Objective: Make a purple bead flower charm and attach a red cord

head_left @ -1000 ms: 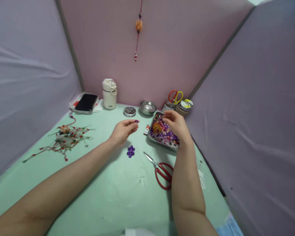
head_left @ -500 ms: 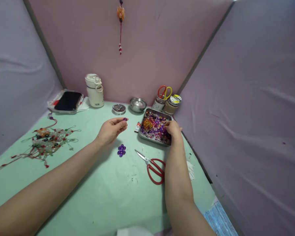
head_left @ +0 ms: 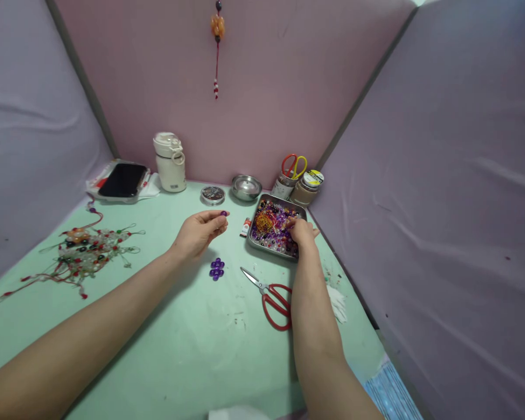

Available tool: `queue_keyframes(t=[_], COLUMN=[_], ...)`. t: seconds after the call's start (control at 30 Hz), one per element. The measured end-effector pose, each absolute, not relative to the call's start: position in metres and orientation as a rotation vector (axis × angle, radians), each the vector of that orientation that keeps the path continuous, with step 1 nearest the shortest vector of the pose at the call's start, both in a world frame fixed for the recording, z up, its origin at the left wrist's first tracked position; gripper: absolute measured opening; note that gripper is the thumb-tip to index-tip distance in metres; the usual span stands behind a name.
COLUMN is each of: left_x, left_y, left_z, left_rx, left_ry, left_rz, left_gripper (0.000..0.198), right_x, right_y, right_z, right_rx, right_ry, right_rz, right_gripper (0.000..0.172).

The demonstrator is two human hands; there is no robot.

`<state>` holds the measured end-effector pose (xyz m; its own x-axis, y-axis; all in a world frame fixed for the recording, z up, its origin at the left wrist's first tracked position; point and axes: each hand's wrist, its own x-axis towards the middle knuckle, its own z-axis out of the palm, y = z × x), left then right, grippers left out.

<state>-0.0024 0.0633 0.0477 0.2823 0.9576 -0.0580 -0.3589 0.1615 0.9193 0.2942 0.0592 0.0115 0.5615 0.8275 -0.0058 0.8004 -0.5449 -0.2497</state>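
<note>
My left hand is closed in a pinch, with a purple bead held at the fingertips above the table. Down in a metal tray, my right hand has its fingers drawn together among loose purple, clear, dark and orange beads. What those fingertips touch or grip is too small to make out. A coil of golden thread lies on the beads. Below my left hand, a small cluster of purple beads rests on the table. Red-handled scissors lie with blades apart, partly covered by my right forearm.
Beaded strings are heaped at the left, near a phone and a white bottle. Along the back stand a round case, a steel bowl and jars. A white glove lies right of my forearm.
My right hand has shifted slightly left within the tray, uncovering more of the glove. My left hand stays almost still with the purple bead. The view has moved a little.
</note>
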Motion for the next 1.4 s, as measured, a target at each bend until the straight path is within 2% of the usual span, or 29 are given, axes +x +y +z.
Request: queue_keyframes(t=[0.3,0.5,0.57,0.67,0.8,0.97,1.4], left_x=[-0.002,-0.002,-0.002,-0.002,-0.003,-0.004,-0.004], left_y=[0.063,0.062,0.062,0.062,0.061,0.06,0.064], left_z=[0.048,0.049,0.049,0.048,0.05,0.052,0.043], left_rx=[0.972,0.963,0.95,0.933,0.928,0.914,0.908], left_ry=[0.792,0.79,0.785,0.783,0.763,0.743,0.7], left_rz=[1.099,1.109,1.115,1.131,1.14,1.145,1.15], left_gripper=[0.029,0.029,0.031,0.032,0.033,0.031,0.03], right_x=[0.292,0.271,0.252,0.217,0.177,0.159,0.154], right_y=[0.057,0.056,0.057,0.058,0.06,0.062,0.063], right_z=[0.017,0.048,0.058,0.065,0.063,0.057,0.054], right_rx=[-2.469,-2.034,-1.819,-1.323,-1.039,-0.976,-0.932], right_ry=[-1.291,-1.372,-1.409,-1.328,-1.188,-1.034,-0.942], right_rz=[0.184,0.229,0.333,0.711,1.059,1.267,1.34], right_gripper=[0.011,0.026,0.029,0.027,0.027,0.031,0.03])
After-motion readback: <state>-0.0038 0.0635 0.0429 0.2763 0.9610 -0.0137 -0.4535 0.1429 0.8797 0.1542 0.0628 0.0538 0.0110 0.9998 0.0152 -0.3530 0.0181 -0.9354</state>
